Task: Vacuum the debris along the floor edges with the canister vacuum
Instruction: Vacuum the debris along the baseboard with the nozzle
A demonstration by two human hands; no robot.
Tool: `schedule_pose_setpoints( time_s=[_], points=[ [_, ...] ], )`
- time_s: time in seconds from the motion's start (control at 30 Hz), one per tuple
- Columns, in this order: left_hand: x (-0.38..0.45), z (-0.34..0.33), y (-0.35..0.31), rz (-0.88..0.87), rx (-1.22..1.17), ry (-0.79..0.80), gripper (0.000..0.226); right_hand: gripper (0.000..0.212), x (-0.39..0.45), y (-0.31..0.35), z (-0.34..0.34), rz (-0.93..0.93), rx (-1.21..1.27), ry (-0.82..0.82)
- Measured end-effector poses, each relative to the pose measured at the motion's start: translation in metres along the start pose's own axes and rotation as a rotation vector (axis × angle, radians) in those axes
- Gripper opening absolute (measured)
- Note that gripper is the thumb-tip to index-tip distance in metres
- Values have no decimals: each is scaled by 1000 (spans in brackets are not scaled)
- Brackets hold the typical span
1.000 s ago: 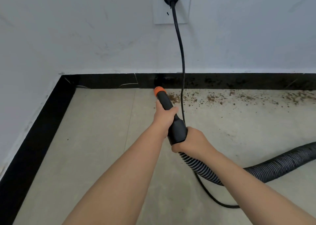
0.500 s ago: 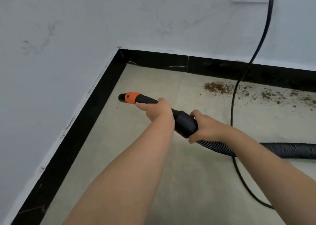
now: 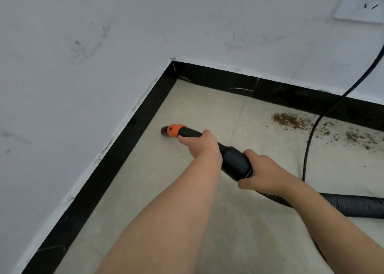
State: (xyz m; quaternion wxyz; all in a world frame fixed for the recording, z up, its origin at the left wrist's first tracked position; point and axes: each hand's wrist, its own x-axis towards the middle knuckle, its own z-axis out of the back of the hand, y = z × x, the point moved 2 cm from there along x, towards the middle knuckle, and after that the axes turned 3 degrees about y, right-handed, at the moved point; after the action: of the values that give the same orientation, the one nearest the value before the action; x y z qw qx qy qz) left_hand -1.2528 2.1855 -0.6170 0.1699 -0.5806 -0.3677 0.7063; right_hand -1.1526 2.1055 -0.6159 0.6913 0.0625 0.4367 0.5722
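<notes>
Near the left baseboard [image 3: 116, 157], the vacuum nozzle [image 3: 173, 130] points left, long axis running right and nearer. Left hand [image 3: 202, 145] fingers clamp its shaft; right hand [image 3: 260, 175] fingers clamp the cuff. Debris [image 3: 291, 121] lies far right.

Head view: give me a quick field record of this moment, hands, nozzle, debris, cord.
left hand: grips the black wand just behind the orange collar
right hand: grips the wide black cuff where the ribbed hose joins
nozzle: points at the left black baseboard, near the corner; contact with the floor cannot be told
debris: brown crumbs along the far baseboard, right of the nozzle, not yet reached
power cord: hangs from the wall and crosses the debris strip
hose: lies on the floor, running off to the right
</notes>
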Motion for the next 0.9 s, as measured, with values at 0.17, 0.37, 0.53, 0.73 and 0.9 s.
schedule_pose_setpoints(
  time_s=[0.17,0.37,0.53,0.73,0.9],
  points=[
    [-15,-14,-5,-26,31,65,76,41,-8,-10,13,-21,13,-59],
    [-25,-26,-8,-54,37,117,79,41,-17,-14,26,-34,52,-86],
    [-12,-21,5,2,99,200,78,40,-19,-13,12,-58,-11,-34],
    [10,-20,-5,-50,311,309,80,36,2,4,-6,-73,17,-108],
    [44,-26,-37,-134,441,226,64,33,48,37,-9,-85,21,-184]
  ],
)
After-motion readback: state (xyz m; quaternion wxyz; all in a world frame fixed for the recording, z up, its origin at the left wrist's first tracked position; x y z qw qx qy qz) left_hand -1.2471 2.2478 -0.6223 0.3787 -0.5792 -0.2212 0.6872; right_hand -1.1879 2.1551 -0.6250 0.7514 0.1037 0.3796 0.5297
